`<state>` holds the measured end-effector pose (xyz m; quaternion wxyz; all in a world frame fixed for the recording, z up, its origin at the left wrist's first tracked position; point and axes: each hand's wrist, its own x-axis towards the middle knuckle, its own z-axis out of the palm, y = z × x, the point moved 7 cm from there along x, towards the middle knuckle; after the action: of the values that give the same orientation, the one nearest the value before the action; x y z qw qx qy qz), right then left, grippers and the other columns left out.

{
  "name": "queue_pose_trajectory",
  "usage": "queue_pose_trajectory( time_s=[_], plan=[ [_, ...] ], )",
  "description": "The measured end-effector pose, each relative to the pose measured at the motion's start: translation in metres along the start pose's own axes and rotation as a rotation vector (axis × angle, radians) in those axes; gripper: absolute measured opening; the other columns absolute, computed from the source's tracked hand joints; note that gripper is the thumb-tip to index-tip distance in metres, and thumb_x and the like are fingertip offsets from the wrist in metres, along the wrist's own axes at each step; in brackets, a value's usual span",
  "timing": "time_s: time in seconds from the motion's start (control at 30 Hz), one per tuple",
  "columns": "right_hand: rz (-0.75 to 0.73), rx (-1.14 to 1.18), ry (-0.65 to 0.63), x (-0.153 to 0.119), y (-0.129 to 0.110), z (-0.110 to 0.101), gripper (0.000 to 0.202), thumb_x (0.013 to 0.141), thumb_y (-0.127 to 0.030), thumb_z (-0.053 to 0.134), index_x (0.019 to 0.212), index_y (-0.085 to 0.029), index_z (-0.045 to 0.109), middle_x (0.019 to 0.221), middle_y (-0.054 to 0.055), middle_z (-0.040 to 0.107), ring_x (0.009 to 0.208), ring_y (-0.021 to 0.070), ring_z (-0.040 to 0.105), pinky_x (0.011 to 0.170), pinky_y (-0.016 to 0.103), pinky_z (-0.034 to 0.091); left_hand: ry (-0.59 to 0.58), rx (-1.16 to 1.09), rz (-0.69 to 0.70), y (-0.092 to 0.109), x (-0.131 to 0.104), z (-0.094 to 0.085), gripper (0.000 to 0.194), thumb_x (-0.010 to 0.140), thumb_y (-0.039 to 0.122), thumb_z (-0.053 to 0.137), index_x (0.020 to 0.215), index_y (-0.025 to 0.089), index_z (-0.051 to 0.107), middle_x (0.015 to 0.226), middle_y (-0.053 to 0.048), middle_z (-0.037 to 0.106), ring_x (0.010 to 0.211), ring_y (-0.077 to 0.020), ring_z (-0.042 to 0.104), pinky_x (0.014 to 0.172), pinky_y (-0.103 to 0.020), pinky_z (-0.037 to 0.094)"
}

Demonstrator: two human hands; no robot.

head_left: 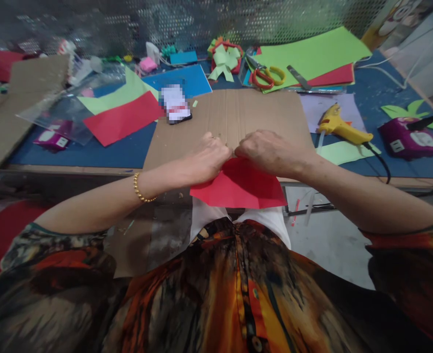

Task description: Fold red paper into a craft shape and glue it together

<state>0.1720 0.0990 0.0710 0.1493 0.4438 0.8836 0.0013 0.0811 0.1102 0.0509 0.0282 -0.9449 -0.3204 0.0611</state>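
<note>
A sheet of red paper [244, 189] hangs over the front edge of the table, between my hands and my lap. My left hand [211, 154] is closed on its upper left part, the fingers curled inward. Close beside it, my right hand [262, 149] grips the upper right part, also with curled fingers. Both sets of fingertips are hidden from me. Under the hands lies a brown cardboard sheet [227, 110].
A phone [176, 104] rests on the cardboard's far left. Scissors [268, 77] and a metal blade [299, 77] lie on stacked green paper [319, 51]. To the right are a yellow glue gun [343, 127] with its cord and a purple box [407, 136]. Another red sheet [123, 117] lies left.
</note>
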Motion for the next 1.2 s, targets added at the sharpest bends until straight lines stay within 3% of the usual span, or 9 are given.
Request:
queue_pose_trajectory(
  time_s=[0.23, 0.4, 0.73, 1.03, 1.2],
  plan=[
    [0.017, 0.056, -0.035, 0.001, 0.001, 0.000, 0.040, 0.098, -0.002, 0.043, 0.114, -0.008, 0.079, 0.111, 0.021, 0.079, 0.099, 0.0274, 0.070, 0.071, 0.035, 0.033, -0.162, 0.069, -0.097, 0.006, -0.010, -0.015, 0.034, 0.104, 0.022, 0.046, 0.114, 0.009, 0.076, 0.109, -0.021, 0.078, 0.102, -0.0310, 0.071, 0.086, -0.042, 0.041],
    [0.035, 0.046, -0.055, 0.000, 0.001, 0.000, 0.042, 0.103, -0.007, 0.041, 0.122, -0.009, 0.078, 0.113, 0.020, 0.079, 0.108, 0.0310, 0.073, 0.073, 0.036, 0.035, -0.252, -0.137, -0.168, -0.006, -0.014, -0.024, 0.047, 0.111, 0.039, 0.037, 0.111, 0.015, 0.077, 0.101, -0.013, 0.079, 0.093, -0.0252, 0.072, 0.084, -0.036, 0.044],
    [0.043, 0.042, -0.064, -0.002, 0.000, -0.001, 0.041, 0.104, -0.005, 0.040, 0.123, -0.009, 0.076, 0.116, 0.021, 0.079, 0.110, 0.0323, 0.073, 0.074, 0.035, 0.036, -0.173, -0.198, -0.108, -0.022, -0.008, -0.016, 0.046, 0.109, 0.037, 0.040, 0.099, 0.016, 0.080, 0.088, -0.011, 0.078, 0.081, -0.0217, 0.069, 0.073, -0.033, 0.040],
    [0.032, 0.013, -0.029, -0.001, 0.002, 0.000, 0.038, 0.101, -0.002, 0.041, 0.114, -0.008, 0.077, 0.110, 0.020, 0.079, 0.104, 0.0322, 0.073, 0.069, 0.036, 0.031, -0.079, -0.128, -0.032, -0.018, -0.011, -0.015, 0.043, 0.108, 0.029, 0.040, 0.091, 0.015, 0.077, 0.084, -0.011, 0.075, 0.076, -0.0205, 0.062, 0.071, -0.035, 0.037],
    [0.016, 0.042, -0.007, -0.001, 0.003, 0.003, 0.037, 0.102, -0.005, 0.042, 0.114, -0.009, 0.077, 0.109, 0.020, 0.079, 0.104, 0.0323, 0.073, 0.071, 0.036, 0.032, -0.133, -0.049, 0.017, -0.014, -0.010, -0.013, 0.031, 0.099, 0.017, 0.047, 0.089, 0.015, 0.076, 0.079, -0.010, 0.073, 0.070, -0.0181, 0.056, 0.068, -0.036, 0.034]
  ],
)
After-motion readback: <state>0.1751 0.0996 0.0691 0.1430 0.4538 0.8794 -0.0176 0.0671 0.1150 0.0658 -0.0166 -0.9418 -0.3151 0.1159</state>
